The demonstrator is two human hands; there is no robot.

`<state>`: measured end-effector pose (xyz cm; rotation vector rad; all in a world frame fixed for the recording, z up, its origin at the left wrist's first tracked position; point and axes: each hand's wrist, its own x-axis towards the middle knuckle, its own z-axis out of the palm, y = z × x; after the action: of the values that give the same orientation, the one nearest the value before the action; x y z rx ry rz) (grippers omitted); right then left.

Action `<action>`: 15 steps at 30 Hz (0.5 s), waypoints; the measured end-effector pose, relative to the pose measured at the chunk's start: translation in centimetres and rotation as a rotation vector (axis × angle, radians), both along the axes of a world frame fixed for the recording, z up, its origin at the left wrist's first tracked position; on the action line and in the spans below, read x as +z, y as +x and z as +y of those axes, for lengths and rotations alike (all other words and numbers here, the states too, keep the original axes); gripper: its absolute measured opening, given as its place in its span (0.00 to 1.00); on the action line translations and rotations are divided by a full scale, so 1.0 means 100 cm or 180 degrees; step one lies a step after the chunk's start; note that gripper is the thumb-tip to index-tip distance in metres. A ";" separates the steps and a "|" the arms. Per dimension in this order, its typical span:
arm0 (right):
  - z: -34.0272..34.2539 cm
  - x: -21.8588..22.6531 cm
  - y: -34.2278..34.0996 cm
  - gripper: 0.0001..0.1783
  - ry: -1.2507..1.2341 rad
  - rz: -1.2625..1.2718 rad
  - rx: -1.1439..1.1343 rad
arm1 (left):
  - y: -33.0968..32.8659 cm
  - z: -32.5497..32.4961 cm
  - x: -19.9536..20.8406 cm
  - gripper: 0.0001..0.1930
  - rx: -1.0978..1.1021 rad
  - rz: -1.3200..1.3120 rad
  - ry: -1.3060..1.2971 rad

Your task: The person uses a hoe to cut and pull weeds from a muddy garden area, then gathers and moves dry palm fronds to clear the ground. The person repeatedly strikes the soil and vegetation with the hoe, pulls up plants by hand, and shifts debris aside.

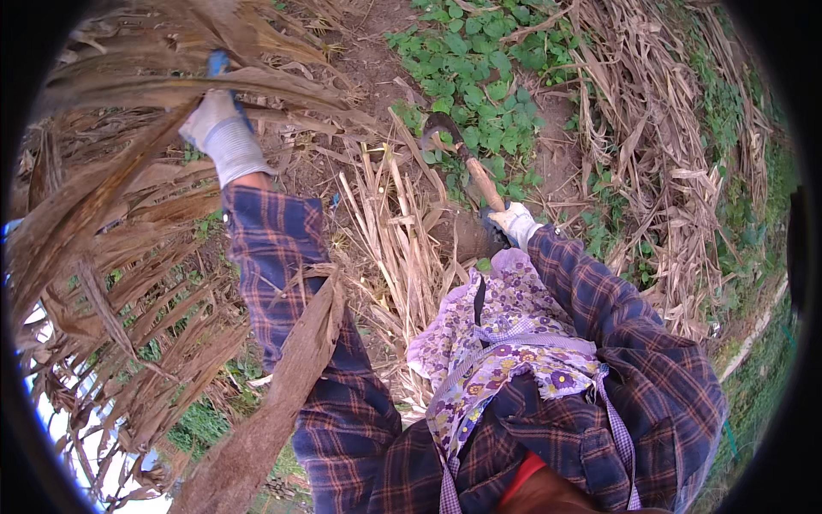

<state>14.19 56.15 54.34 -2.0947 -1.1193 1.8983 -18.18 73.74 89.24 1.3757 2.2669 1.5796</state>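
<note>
My right hand (pixel 514 224), in a white and dark-palmed glove, is closed round the wooden handle of a sickle (pixel 481 178). Its curved, dark blade (pixel 441 128) points away from me, over low green leaves. At the far left, my left hand (pixel 216 120) wears a white glove with blue on the palm and fingers. It is closed on a dry corn stalk (pixel 163 128) among brown leaves, which partly hide its fingers. One long dry leaf (pixel 265 390) hangs across my left sleeve.
Standing dry corn plants (pixel 145 317) crowd the left side. Pale cut stalks (pixel 390 231) lie in the middle, in front of my floral apron (pixel 505 343). Green leafy plants (pixel 479 68) grow at the far middle, and a heap of dry stalks (pixel 659 128) lies along the right.
</note>
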 end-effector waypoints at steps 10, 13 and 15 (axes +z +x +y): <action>0.095 0.010 0.031 0.13 -0.0010 0.1331 -0.2168 | -0.071 -0.027 0.012 0.29 -0.0892 -0.0880 -0.0004; 0.159 0.012 -0.020 0.09 0.0444 0.1758 -0.3019 | -0.108 -0.112 0.024 0.29 -0.0730 -0.0850 0.0077; 0.184 -0.040 -0.059 0.07 0.1000 0.1457 -0.3058 | -0.120 -0.159 0.013 0.29 -0.0634 -0.0948 0.0183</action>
<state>8.33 74.55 50.33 -1.4678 -0.1943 1.4487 -30.21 57.80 90.59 1.2362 1.8693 1.6658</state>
